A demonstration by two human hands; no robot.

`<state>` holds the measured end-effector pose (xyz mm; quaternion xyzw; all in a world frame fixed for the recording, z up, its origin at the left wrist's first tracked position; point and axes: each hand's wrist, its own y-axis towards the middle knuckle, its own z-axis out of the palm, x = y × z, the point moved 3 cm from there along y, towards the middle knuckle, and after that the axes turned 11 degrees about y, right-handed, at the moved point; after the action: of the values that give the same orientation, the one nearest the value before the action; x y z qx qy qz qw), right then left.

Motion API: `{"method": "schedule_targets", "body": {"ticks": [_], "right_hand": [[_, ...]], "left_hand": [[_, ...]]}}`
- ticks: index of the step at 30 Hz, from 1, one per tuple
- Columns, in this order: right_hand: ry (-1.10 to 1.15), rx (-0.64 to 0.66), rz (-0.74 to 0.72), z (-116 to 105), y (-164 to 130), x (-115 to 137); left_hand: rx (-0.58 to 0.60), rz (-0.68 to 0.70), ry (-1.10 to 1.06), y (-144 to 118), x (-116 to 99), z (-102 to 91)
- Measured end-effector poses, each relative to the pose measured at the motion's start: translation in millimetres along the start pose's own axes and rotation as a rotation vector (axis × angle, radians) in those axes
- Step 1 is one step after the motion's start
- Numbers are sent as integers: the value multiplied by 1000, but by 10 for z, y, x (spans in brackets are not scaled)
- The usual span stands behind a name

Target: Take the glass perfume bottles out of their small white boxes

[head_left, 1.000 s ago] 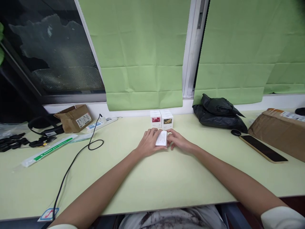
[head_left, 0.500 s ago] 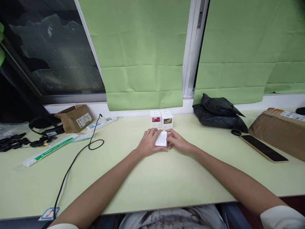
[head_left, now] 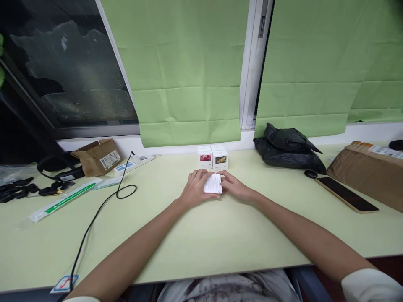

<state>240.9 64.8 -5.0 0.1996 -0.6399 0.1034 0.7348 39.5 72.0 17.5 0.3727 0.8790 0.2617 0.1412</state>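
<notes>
A small white box (head_left: 213, 183) with lines of printed text on its upper face lies between my hands near the middle of the table. My left hand (head_left: 198, 188) is closed round its left side, thumb along the near edge and fingers over the far side. At the box's right end, the fingers of my right hand (head_left: 233, 186) are bent and pinch its edge; the fingertips are partly hidden. Just behind stand several small white boxes in two rows, one front bearing a red picture (head_left: 205, 158) and the other a yellowish picture (head_left: 221, 160).
A black cable (head_left: 91, 222) loops across the left side from a power strip (head_left: 135, 163). Beyond it are an open brown carton (head_left: 103, 158) and a green-striped plastic sleeve (head_left: 67, 198). On the right lie a black bag (head_left: 288, 151), a phone (head_left: 346, 194) and a large brown package (head_left: 368, 176).
The right end of the box looks less even, with a small edge sticking out beside my right fingers. Both hands stay nearly in place; the whole view has shifted slightly.
</notes>
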Motion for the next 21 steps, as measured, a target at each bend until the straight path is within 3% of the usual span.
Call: {"method": "schedule_targets", "body": {"ticks": [3,5,9,11,13,17,21], "right_hand": [[23,-39,48,-118,43,-41],[-35,-107,0,-174,52,-35],[-487,-234,-375,-130,-30,138],[-700,-173,-525,-19,-92,227],[-773,-93,-589,83,-141,283],[-742,-40,-560,183,-176,326],[-621,-86,-457,168,-146,306]], "left_hand": [[8,-71,-103,-11,57,16],[6,-101,-145,-16,82,21],[-11,-133,-163,-14,98,12],[-43,-166,-170,-8,111,8],[-84,-209,-171,-2,137,10],[-131,-293,-146,3,204,25],[-108,-266,-121,0,206,23]]}}
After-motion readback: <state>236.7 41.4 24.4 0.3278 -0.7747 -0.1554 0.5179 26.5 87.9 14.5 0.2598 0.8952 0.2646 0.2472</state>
